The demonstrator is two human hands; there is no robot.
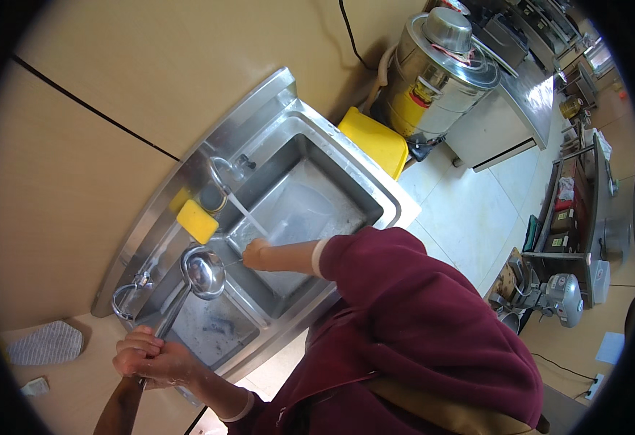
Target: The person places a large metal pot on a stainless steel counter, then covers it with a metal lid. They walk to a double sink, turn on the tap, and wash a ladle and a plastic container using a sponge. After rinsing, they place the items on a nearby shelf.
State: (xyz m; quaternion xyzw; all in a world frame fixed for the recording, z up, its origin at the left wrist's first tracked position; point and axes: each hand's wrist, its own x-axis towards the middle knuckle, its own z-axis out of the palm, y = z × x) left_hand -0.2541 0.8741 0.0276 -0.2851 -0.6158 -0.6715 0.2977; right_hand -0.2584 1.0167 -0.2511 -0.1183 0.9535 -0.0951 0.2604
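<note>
My left hand (159,361) grips a long-handled metal ladle (206,275) where its metal shaft meets a brown handle (119,407). The shiny round bowl is over the divider between two basins of a steel sink (372,206). My right hand (255,254) is closed over the larger basin, right of the ladle bowl. Whatever it may hold is hidden. Water (248,217) streams from a curved faucet (219,174) down beside that hand. A yellow sponge (198,221) rests on the sink ledge behind the ladle.
A second faucet (123,301) stands at the smaller basin. Beyond the sink are a yellow bin (375,141) and a large metal drum (444,80) topped by a metal pot (448,30). A grey striped cloth (46,344) lies at far left. Shelving (582,210) stands at right.
</note>
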